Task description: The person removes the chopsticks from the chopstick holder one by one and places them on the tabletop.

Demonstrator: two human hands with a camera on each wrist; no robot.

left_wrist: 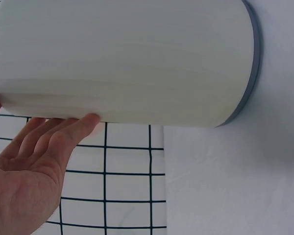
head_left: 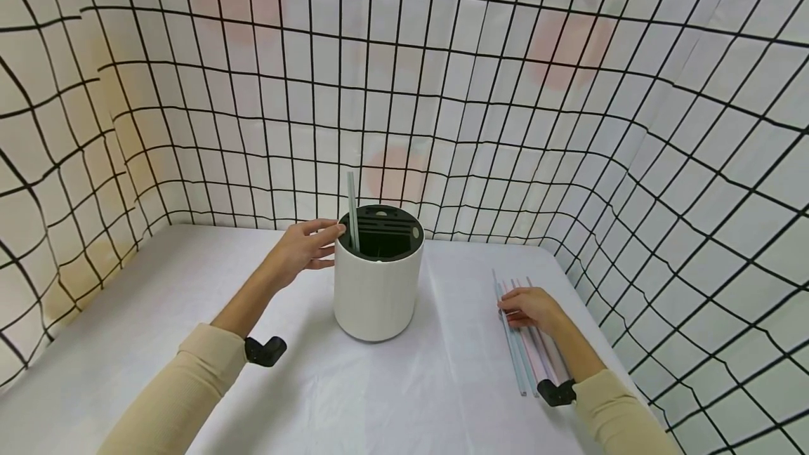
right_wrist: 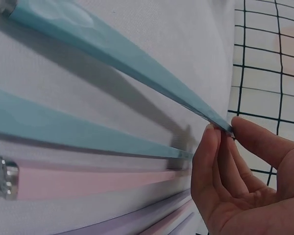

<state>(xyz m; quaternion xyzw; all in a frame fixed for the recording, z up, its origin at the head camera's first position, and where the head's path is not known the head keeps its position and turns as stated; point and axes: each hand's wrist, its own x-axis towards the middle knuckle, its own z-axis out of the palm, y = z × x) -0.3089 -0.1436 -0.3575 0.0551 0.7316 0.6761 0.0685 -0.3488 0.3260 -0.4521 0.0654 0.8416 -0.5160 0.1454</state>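
Observation:
A white utensil holder [head_left: 378, 300] with a black slotted top [head_left: 382, 220] stands upright on the table. Pale green chopsticks [head_left: 352, 206] lean in its left part, close together. My left hand [head_left: 308, 250] touches the holder's left side near the rim, its fingers [left_wrist: 71, 134] stretched along the white wall. To the right, my right hand [head_left: 531, 309] pinches a blue chopstick [right_wrist: 122, 58] between thumb and fingertips, its near end raised above the cloth. Beneath that hand lie several more chopsticks, among them a blue one [right_wrist: 78, 129] and a pink one [right_wrist: 88, 183] with a silver decorated end.
White cloth [head_left: 379, 399] covers the table. Black wire grid panels [head_left: 404, 90] rise behind it and along both sides, the right one [head_left: 695, 230] near my right forearm. Purple chopsticks [right_wrist: 132, 215] lie among the others on the right.

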